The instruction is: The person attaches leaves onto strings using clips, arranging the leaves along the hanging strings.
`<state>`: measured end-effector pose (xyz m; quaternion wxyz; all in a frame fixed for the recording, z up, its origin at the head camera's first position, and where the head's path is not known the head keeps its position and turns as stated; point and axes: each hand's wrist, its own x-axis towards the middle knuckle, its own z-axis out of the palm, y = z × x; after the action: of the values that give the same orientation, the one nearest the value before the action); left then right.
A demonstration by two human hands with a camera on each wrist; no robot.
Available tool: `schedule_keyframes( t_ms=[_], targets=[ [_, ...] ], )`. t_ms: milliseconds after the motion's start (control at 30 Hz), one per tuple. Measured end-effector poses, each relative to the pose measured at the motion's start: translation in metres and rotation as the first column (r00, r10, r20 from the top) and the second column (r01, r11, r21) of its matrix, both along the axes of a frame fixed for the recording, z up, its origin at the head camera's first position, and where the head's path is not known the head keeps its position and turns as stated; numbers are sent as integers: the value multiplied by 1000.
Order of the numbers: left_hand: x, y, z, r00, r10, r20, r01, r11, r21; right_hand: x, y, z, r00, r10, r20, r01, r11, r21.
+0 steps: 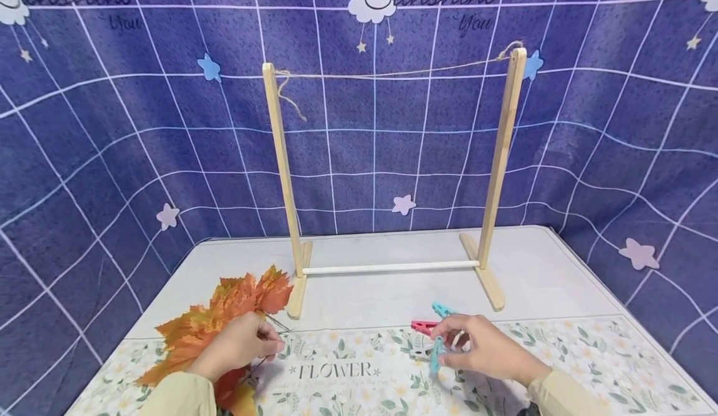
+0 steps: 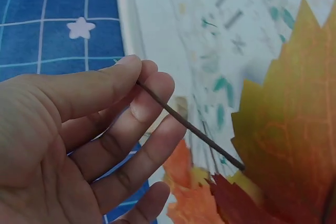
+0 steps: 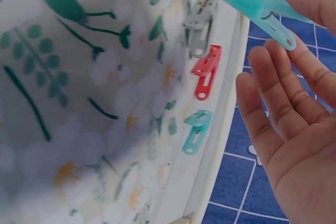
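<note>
1. Behind everything hangs a dark blue backdrop, crossed by pale grid lines and dotted with stars and clouds.
2. In front of me is the white tabletop, its near part printed with flowers and the word FLOWER.
3. On its far part stands a wooden frame, two upright posts joined low down by a white rod; a thin string runs between the post tops, with a loose end dangling at the left one.
4. To my left lies a heap of orange, red and yellow leaves, partly under my left forearm.
5. My left hand pinches a thin brown stem between thumb and fingers; a yellow-orange leaf spreads from its other end.
6. My right hand pinches a turquoise clip by its handle end, the other fingers loosely bent.
7. Near that clip, three more lie on the table in a loose row leading away from me: a grey clip, then a red clip, then a second turquoise one.
</note>
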<state>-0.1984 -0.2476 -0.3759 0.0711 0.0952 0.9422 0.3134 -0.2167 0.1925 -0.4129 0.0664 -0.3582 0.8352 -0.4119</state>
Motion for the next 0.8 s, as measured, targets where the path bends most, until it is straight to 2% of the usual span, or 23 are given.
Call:
schedule_keyframes(
  t_ms=[133, 467, 667, 800],
  targets=[
    [-2, 3, 10, 999, -37, 36, 33, 996, 88, -1, 0, 6, 1000, 7, -4, -7, 1000, 11],
    [0, 21, 34, 998, -14, 53, 1, 971, 238, -7, -4, 26, 994, -61, -93, 62, 998, 10],
    [1, 33, 43, 1000, 8, -4, -7, 971, 238, -10, -6, 38, 992, -81, -99, 83, 996, 19],
    [0, 42, 50, 998, 59, 0, -57, 962, 267, -13, -5, 48, 993, -83, -83, 86, 996, 32]
  ],
)
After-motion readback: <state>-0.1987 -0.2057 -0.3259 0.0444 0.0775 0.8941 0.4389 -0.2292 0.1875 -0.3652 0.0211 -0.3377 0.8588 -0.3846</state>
